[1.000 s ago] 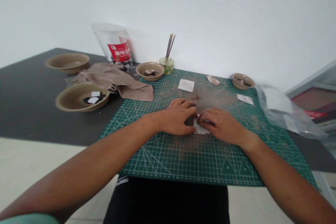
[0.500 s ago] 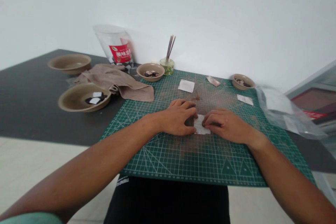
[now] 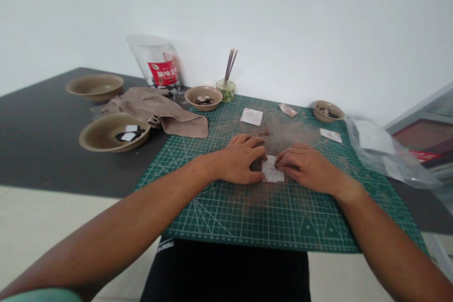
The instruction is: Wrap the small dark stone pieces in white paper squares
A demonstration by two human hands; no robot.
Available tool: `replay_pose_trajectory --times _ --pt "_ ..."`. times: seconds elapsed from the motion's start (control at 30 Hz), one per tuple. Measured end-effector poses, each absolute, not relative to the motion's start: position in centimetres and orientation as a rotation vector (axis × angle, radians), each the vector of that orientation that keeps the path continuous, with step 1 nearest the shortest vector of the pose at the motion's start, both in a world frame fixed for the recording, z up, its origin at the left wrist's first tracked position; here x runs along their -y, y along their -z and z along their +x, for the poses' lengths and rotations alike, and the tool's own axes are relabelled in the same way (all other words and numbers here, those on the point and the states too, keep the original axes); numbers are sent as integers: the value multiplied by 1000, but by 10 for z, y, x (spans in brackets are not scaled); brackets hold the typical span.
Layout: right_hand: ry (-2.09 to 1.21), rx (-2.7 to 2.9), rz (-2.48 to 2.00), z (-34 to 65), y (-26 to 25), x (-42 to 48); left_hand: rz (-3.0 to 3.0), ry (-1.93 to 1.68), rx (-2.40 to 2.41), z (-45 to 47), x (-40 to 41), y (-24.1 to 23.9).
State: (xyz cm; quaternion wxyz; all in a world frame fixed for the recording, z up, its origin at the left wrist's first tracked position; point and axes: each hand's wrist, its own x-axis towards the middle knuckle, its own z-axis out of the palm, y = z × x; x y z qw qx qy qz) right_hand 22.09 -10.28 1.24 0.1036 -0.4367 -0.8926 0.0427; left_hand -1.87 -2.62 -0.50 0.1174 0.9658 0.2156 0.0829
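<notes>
Paper square (image 3: 272,172), small, white and judged light, limp and easily creased, is held flat at the middle of the green cutting mat (image 3: 247,217), best taken at its edges, where it is pinched by the curled fingers of left hand (image 3: 240,160) and right hand (image 3: 307,167).

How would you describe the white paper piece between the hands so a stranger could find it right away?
Start at the green cutting mat that covers the near side of the dark table. At its middle the left hand and right hand meet, and the small white paper lies flat between them, touched by both. The other white squares lie farther back on the mat, untouched.
</notes>
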Motion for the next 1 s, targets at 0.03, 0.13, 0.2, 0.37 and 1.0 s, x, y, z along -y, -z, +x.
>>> replay_pose_trajectory --times 0.03,0.13,0.2,0.37,1.0 --pt "-137 2633 -1282 221 -13 103 2835 -261 -628 -19 26 5" --pt "-146 2630 -1278 220 -13 103 2854 -290 -613 -18 27 4" --pt "-149 2622 -1283 219 -13 104 2859 -288 -601 -18 27 3" --pt "-238 2603 -1275 212 -11 107 2847 -274 -622 -18 27 4" --pt "-223 2474 -1381 199 -5 106 2818 -172 -685 -19 29 4"
